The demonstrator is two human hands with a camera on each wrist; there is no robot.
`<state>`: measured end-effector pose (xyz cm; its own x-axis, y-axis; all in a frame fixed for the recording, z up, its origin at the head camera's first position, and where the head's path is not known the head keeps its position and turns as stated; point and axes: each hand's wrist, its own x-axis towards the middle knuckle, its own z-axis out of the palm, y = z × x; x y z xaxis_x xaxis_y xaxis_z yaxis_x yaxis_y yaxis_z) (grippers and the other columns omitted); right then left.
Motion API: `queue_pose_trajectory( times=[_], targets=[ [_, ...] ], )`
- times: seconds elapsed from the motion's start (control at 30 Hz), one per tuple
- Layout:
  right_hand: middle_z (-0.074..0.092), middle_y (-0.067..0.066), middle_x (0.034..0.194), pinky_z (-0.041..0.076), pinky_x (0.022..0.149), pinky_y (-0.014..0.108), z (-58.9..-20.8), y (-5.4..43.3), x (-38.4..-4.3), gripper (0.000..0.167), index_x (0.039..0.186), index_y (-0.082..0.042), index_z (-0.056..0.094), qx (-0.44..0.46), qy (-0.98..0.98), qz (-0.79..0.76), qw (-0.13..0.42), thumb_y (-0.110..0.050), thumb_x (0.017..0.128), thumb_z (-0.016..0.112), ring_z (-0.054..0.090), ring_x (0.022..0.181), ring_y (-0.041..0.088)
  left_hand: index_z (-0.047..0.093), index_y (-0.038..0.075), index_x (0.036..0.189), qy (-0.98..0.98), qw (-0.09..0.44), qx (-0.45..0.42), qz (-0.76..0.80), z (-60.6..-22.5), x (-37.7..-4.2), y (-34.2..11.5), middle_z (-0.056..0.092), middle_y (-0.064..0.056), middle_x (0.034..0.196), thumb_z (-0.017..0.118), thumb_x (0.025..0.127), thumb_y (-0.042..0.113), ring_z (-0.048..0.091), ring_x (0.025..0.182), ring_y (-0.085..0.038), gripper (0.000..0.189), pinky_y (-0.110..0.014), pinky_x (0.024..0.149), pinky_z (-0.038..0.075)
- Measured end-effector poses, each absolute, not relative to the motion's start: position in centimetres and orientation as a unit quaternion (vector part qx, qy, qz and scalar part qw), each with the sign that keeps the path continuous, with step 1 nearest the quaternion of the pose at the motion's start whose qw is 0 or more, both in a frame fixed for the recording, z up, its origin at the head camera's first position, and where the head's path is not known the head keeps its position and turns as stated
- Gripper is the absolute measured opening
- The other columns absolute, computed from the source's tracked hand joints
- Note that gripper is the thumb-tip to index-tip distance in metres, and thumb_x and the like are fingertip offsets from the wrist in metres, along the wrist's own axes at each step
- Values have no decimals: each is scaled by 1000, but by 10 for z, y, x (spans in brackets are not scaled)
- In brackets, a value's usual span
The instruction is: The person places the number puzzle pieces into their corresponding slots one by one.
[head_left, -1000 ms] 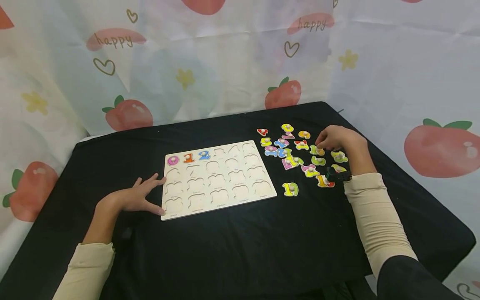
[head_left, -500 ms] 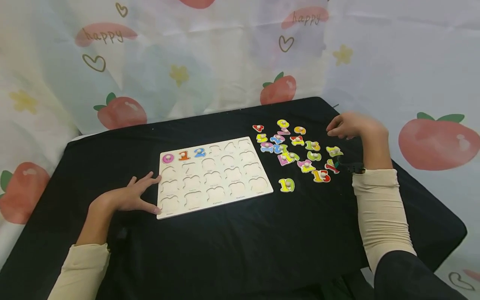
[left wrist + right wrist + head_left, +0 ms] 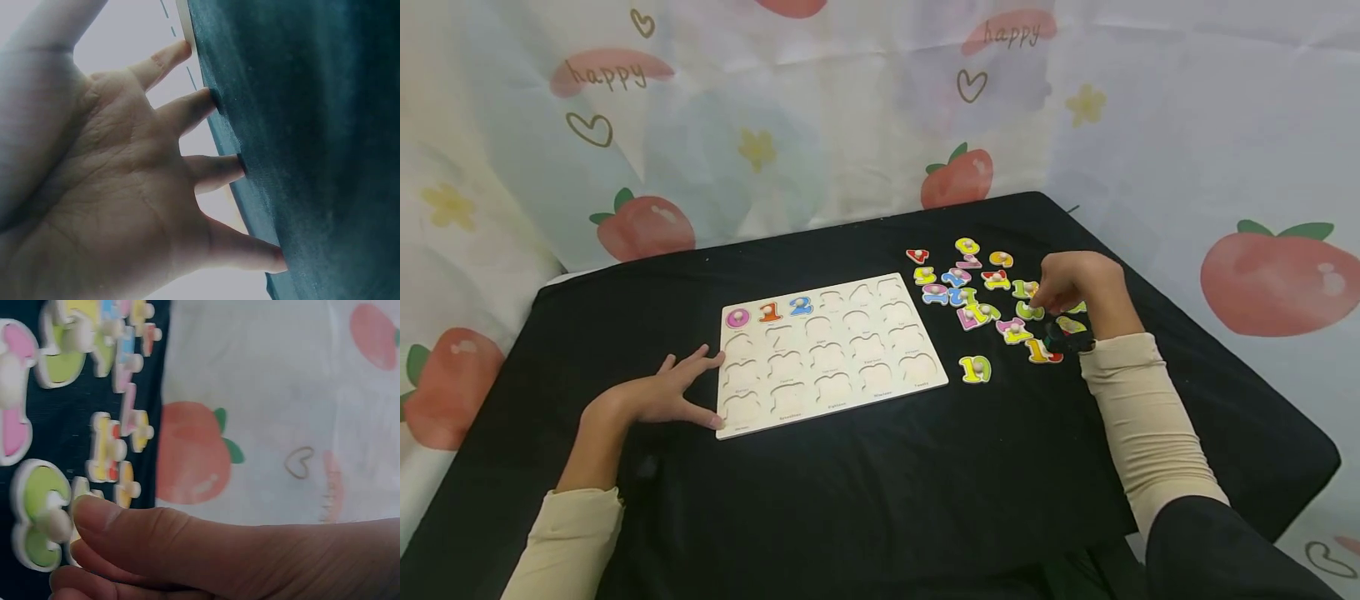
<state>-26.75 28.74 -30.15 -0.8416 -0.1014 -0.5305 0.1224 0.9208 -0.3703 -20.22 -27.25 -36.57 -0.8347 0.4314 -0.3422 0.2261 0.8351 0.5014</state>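
Note:
My left hand (image 3: pixel 655 398) rests at the left edge of a pale wooden number puzzle board (image 3: pixel 847 403), thumb and fingertips touching the rim. In the left wrist view its fingers (image 3: pixel 206 172) are spread. A pink 0 (image 3: pixel 737 318), an orange-red 1 (image 3: pixel 771 312) and a blue 2 (image 3: pixel 801 306) sit in the top row of recesses. Over the loose pieces is my right hand (image 3: pixel 1081 283), fingers loosely bent. In the right wrist view its thumb tip is right beside the white knob of a green 3 puzzle piece (image 3: pixel 34 487), which lies on the cloth.
Several colourful knobbed number pieces lie scattered right of the board, some overlapping. A 19 piece (image 3: pixel 975 369) lies apart, nearest the front. Black cloth (image 3: pixel 820 508) covers the table. A printed curtain (image 3: pixel 850 108) hangs behind it.
My right hand first drew back to the right from the loose pieces, then came back left and down to the green 3. My left hand stays at the board's edge.

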Motion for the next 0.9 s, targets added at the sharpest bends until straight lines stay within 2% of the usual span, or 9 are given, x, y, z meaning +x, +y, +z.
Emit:
queue_pose_trajectory(
  times=[0.23,0.37,0.43,0.57,0.73,0.9],
  targets=[
    [51,-2,54,47,61,30,-314,286,-273,30,62,-8,60,19,946,-151,286,-21,89,65,51,49,9,15,5,150,932,226,172,224,-366,-203,-272,-3,-26,152,77,71,50,-13,130,-57,110,-76,92,1],
    [51,0,58,45,61,32,-308,283,-271,27,62,-8,58,7,954,-135,270,-15,88,62,51,53,12,16,6,150,935,226,171,214,-365,-203,-272,-2,-26,152,77,70,51,-12,130,-57,110,-76,92,2],
    [48,-1,56,43,57,31,-304,279,-270,26,60,-9,54,-7,958,-129,257,-10,85,59,48,50,12,15,5,150,935,226,171,213,-365,-203,-272,-2,-27,152,77,70,51,-12,130,-57,110,-76,92,2],
    [39,-2,50,33,49,28,-296,260,-265,30,53,-11,46,-59,967,-115,221,-5,81,55,35,46,11,15,4,149,934,226,175,216,-365,-202,-273,-3,-28,151,78,71,48,-13,129,-58,110,-76,91,1],
    [38,-3,49,28,47,26,-292,222,-256,32,51,-11,47,-140,971,-99,165,-2,80,57,33,46,10,15,4,149,933,224,178,217,-365,-202,-274,-3,-29,151,78,71,47,-13,129,-58,109,-76,91,1],
    [28,-6,49,21,47,24,-300,180,-245,36,48,-13,40,-234,959,-78,136,4,76,55,23,45,8,15,5,150,933,224,174,221,-364,-202,-274,-3,-28,151,78,71,47,-12,129,-57,109,-76,91,2]
  ],
)
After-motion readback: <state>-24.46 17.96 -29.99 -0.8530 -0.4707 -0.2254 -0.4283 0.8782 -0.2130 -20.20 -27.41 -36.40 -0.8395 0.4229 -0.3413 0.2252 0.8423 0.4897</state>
